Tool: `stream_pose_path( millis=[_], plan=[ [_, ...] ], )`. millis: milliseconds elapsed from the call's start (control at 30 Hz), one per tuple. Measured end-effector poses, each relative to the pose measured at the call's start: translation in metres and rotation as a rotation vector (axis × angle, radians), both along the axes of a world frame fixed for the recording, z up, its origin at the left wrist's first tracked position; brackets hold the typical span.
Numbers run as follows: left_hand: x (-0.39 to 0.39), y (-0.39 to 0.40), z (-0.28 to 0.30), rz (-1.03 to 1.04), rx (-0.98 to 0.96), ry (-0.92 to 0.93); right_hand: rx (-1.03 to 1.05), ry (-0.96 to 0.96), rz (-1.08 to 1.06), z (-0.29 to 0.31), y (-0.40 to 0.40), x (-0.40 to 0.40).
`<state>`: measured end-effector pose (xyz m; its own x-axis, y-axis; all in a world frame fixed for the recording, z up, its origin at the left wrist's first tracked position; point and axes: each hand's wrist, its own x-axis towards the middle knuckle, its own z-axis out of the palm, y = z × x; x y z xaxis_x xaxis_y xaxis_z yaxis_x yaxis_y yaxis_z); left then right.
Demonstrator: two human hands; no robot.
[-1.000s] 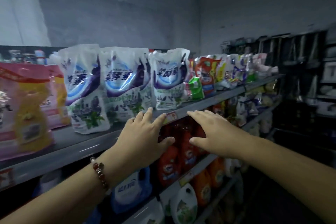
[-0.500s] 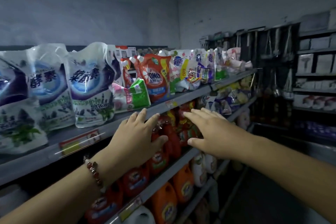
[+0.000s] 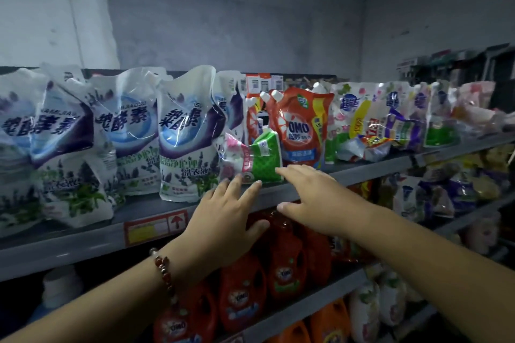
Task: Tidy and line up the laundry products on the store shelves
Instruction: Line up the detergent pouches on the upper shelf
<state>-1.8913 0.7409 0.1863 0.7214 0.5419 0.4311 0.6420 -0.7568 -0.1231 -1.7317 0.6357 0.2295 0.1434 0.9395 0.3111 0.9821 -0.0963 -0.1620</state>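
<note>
On the grey metal top shelf point(image 3: 195, 211), white-and-purple detergent pouches point(image 3: 184, 133) fill the left of the frame. A small green-and-pink pack point(image 3: 259, 156) leans at centre, before the red OMO pouch point(image 3: 299, 128). Red plastic OMO bottles point(image 3: 281, 264) stand on the shelf below, lower centre.

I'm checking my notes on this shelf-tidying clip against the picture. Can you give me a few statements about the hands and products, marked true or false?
1. Both hands reach toward the small green and pink pack on the top shelf. True.
2. The left hand grips a red bottle. False: its fingers are spread and hold nothing.
3. A bead bracelet is on the left wrist. True.
4. The red OMO pouch stands left of the white and purple bags. False: it stands to their right.
5. Red bottles fill the shelf below. True.
6. The right hand holds a pouch. False: it is open.
</note>
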Motion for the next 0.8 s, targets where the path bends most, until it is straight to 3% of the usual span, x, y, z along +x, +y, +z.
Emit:
stream_pose_path(
  millis=[233, 367, 467, 600, 800],
  plan=[
    [0.023, 0.048, -0.003, 0.073, 0.005, -0.029, 0.111, -0.049, 0.127, 0.041, 0.08, 0.017],
    [0.047, 0.059, -0.013, 0.135, -0.026, 0.02, 0.064, -0.028, 0.131, 0.054, 0.125, 0.034],
    [0.065, 0.061, -0.018, 0.221, -0.014, 0.02, -0.002, -0.15, 0.145, 0.056, 0.155, 0.048],
    [0.083, 0.063, -0.023, 0.347, -0.098, -0.059, -0.055, -0.276, 0.181, 0.057, 0.191, 0.056],
    [0.11, 0.053, -0.032, 0.482, -0.171, -0.165, -0.042, -0.253, 0.211, 0.062, 0.227, 0.061]
  ],
)
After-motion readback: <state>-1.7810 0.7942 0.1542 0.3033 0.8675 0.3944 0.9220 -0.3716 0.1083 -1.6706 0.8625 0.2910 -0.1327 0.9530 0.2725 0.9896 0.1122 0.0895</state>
